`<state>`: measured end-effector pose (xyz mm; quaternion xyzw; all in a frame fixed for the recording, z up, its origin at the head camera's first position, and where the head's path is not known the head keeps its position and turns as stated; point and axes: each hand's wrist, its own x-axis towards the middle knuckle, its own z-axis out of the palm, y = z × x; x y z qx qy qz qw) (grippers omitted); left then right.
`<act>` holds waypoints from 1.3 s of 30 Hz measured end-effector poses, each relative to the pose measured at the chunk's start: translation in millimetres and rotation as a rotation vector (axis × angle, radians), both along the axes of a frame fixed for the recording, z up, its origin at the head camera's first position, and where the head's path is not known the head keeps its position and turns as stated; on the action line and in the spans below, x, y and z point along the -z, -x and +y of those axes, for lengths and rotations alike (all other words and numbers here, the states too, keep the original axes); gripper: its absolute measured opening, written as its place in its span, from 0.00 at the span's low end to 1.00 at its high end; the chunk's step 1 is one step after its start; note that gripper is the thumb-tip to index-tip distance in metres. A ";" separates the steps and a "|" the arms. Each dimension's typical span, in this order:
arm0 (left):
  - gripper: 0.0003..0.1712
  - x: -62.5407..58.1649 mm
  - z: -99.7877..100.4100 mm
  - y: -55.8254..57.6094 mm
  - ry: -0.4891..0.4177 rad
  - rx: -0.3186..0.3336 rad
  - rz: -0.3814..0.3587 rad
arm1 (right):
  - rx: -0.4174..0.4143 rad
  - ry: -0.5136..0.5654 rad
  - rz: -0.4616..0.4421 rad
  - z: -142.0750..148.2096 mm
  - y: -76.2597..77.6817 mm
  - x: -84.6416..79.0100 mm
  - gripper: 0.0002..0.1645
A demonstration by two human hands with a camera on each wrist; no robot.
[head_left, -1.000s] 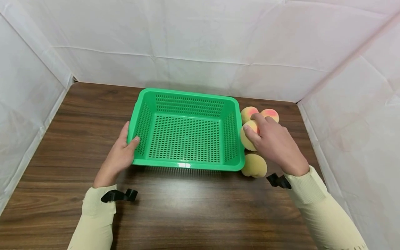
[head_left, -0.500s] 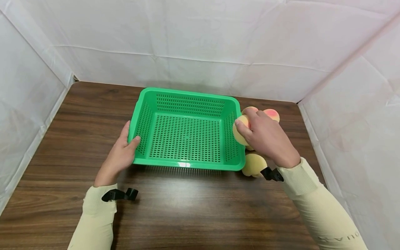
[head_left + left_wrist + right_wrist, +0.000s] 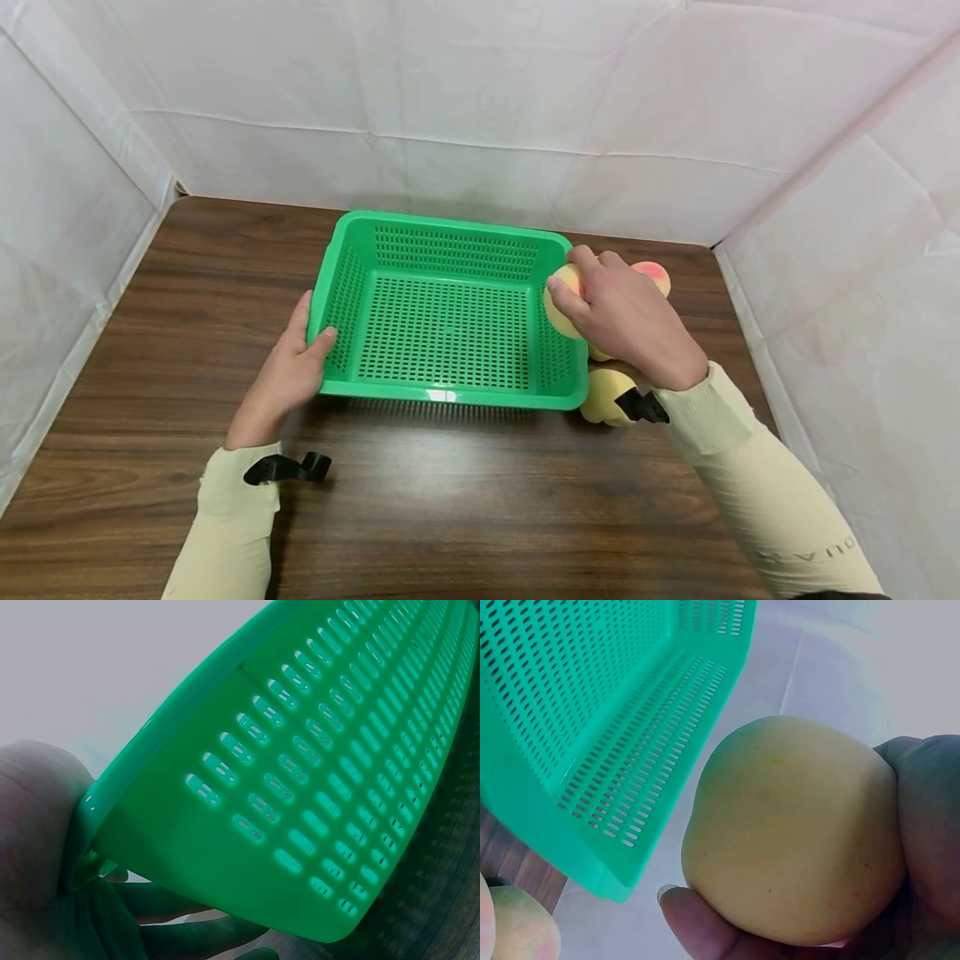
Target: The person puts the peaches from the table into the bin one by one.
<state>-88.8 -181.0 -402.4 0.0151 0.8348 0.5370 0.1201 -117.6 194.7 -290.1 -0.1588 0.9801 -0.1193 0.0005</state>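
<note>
Holding peach [image 3: 560, 313]: right grip [image 3: 633, 317], curled round it near basket [image 3: 510, 400] (loading, apparently).
Basket: left grip [image 3: 288, 367] clasps its side.
Peach's next move: probably lowering inside.

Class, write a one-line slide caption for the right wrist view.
Right hand holding a peach near a green slotted basket, more peaches at lower left.
</note>
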 end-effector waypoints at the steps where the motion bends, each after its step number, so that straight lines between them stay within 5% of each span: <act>1: 0.38 0.1 -0.2 -0.2 0.002 -0.001 0.000 | -0.004 -0.002 0.002 -1.1 0.5 -0.4 0.20; 39: 0.38 0.8 1.3 0.2 -0.013 -0.013 0.005 | -0.131 0.007 -0.012 -58.2 33.6 -17.9 0.19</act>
